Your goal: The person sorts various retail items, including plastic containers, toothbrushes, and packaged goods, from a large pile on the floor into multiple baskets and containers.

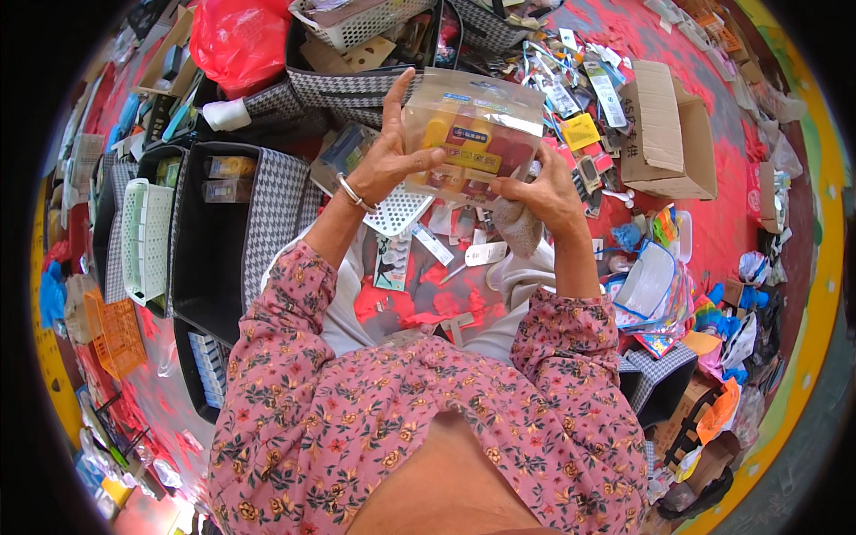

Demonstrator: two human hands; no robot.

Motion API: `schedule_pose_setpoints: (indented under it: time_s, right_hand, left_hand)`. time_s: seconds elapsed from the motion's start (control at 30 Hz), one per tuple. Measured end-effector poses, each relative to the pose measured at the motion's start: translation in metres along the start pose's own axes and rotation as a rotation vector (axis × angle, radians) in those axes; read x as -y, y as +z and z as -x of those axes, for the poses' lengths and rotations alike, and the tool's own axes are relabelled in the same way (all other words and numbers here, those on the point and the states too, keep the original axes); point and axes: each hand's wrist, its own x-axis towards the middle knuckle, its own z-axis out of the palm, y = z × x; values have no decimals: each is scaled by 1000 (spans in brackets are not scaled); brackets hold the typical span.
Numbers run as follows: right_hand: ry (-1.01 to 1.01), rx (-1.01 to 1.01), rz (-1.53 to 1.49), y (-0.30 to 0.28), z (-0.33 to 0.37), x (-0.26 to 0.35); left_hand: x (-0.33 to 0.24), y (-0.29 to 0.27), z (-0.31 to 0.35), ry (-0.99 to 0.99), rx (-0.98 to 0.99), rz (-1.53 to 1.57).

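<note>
A clear plastic box [473, 94] with yellow and red contents is held up in front of me, tilted toward me. My left hand [385, 160] grips its left side, thumb across the front and index finger stretched upward. At the lower right corner, my right hand [551, 194] pinches the box with the thumb in front. A grey-brown fuzzy cloth [517, 228] hangs below that hand, apparently held in the same fingers. Under the box lies a white perforated plastic tray [399, 210], with small packets and a white tag [486, 253] on the floor.
On the left stand black houndstooth-sided bins [212, 259], a pale green basket [147, 239] and an orange crate [114, 334]. A red plastic bag [239, 45] sits at the upper left. An open cardboard box [664, 134] and heaps of small packaged goods lie to the right.
</note>
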Motion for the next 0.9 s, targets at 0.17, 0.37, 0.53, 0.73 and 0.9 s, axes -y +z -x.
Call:
schedule_pose_setpoints:
  time_s: [0.17, 0.37, 0.53, 0.73, 0.9]
  right_hand:
    - [-86, -16, 123, 3, -7, -8]
    - [11, 29, 188, 9, -13, -16]
    - [167, -74, -1, 6, -30, -28]
    - [167, 33, 118, 68, -54, -44]
    - [419, 37, 283, 109, -91, -134]
  left_hand:
    - [-2, -14, -3, -191, -133, 270]
    - [9, -39, -4, -346, -456, 29]
    - [-13, -111, 8, -38, -863, 167]
    - [-34, -114, 15, 46, -1083, 284]
    - [-28, -100, -2, 90, -1088, 314]
